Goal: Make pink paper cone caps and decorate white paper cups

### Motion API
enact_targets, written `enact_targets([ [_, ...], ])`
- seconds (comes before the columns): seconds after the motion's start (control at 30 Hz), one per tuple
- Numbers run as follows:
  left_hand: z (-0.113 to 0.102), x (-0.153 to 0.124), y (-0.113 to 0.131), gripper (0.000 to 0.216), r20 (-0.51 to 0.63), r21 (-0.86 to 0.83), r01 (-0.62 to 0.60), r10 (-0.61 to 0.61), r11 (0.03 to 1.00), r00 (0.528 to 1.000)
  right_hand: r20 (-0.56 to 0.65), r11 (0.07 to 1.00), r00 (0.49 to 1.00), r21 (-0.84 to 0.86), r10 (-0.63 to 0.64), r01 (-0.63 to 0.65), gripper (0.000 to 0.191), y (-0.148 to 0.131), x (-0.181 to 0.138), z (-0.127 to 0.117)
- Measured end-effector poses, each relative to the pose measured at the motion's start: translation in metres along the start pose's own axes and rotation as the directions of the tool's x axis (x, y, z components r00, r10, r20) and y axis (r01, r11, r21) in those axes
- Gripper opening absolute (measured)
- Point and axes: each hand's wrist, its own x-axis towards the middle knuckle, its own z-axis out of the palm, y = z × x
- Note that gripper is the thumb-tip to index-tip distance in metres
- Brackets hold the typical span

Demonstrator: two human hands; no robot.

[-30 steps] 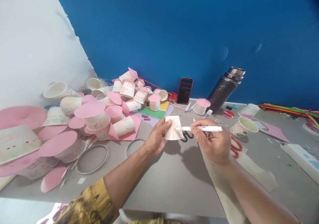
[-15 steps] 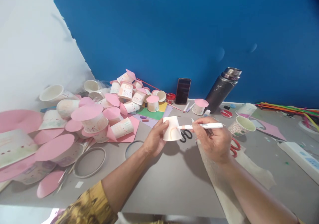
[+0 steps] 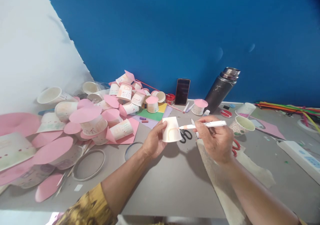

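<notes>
A white paper cup [image 3: 170, 133], turned upside down, is held above the grey table by my left hand [image 3: 155, 141], thumb on its left side. A thin peach arch-shaped line shows on the cup's wall. Pinched in my right hand [image 3: 217, 139] is a white marker [image 3: 208, 124] with a peach tip, which is at the right part of the cup's wall. Black-handled scissors [image 3: 186, 136] lie behind the cup, partly hidden. The inside of the cup and several left fingers are out of sight.
Many decorated paper cups with pink paper discs [image 3: 86, 114] crowd the left. A phone [image 3: 182, 91] and a dark flask [image 3: 221, 89] stand at the blue wall. Red-handled scissors [image 3: 235, 146], a cloth [image 3: 212, 171], a patterned cup [image 3: 241, 126] and a power strip [image 3: 303, 156] lie rightward.
The marker tip has shifted slightly right along the cup's wall, and the marker's rear end is tipped up a little. The whole view has shifted slightly.
</notes>
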Motion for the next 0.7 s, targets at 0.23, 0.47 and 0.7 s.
enact_targets([
  [0.23,-0.0011,0.0005,0.0003,0.026,-0.031,-0.029,0.022,-0.023,0.999,0.999,0.048,0.999,0.999,0.042,0.019,-0.021,0.017,0.0001,0.0008,-0.0017],
  [0.47,-0.0043,0.0025,-0.0024,0.028,-0.036,0.016,0.014,-0.013,1.0,0.999,0.059,0.998,0.998,0.062,-0.016,0.013,0.013,-0.0004,-0.0012,-0.0021],
  [0.7,-0.0034,0.0028,-0.0047,0.029,-0.007,0.039,-0.035,0.035,0.999,0.999,0.088,0.983,0.981,0.078,-0.174,0.168,0.007,-0.0056,-0.0034,0.0022],
])
